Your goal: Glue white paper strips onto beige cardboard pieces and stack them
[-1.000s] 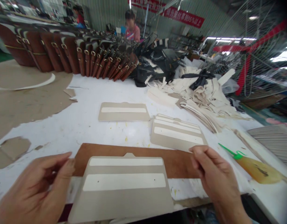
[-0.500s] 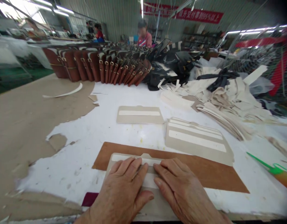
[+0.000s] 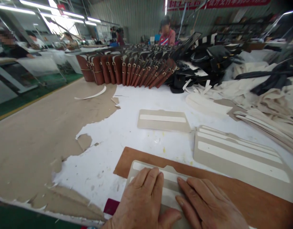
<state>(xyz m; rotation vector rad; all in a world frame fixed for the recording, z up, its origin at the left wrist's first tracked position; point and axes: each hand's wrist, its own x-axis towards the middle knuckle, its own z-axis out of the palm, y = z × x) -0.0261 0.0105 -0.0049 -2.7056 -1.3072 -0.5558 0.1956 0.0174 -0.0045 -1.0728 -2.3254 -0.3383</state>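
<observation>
My left hand [image 3: 143, 202] and my right hand [image 3: 208, 205] lie flat, fingers stretched out, side by side on a beige card panel with white strips [image 3: 165, 176]. The panel rests on a brown board [image 3: 232, 187] at the near edge of the table. Both hands press on the panel and hold nothing. A single beige panel [image 3: 163, 120] lies farther out on the white table top, and a stack of like panels [image 3: 237, 156] sits to the right of my hands.
A row of brown leather bags [image 3: 127, 70] stands at the back, with black bags [image 3: 208, 60] and a heap of cream fabric pieces [image 3: 263, 98] to the right. Torn brown paper [image 3: 41, 127] covers the table's left. A person in pink [image 3: 166, 33] sits behind the bags.
A second ago my hands held the panel's sides apart; they then came together flat on top of it. The view has since swung left, and the hands stay pressed on the panel.
</observation>
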